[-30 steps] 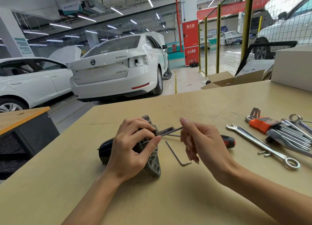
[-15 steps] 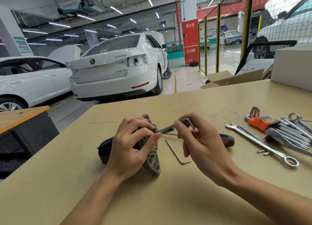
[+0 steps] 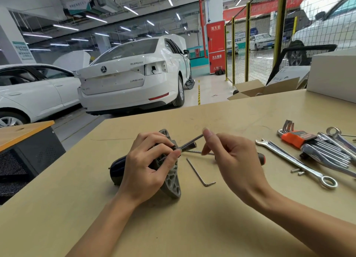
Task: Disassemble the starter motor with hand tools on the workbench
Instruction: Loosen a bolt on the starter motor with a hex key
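At table point(image 3: 212, 218) centre, grey-and-black starter motor point(image 3: 171, 179) is gripped by left hand point(image 3: 146, 168); thin steel hex key point(image 3: 189, 142), slanting up-right from its bolt, is pinched at far end by right hand point(image 3: 235, 160) fingers point(image 3: 207, 132).

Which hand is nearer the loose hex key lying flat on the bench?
Right. The right hand hovers just beside the hex key; the left hand grips the starter motor farther left.
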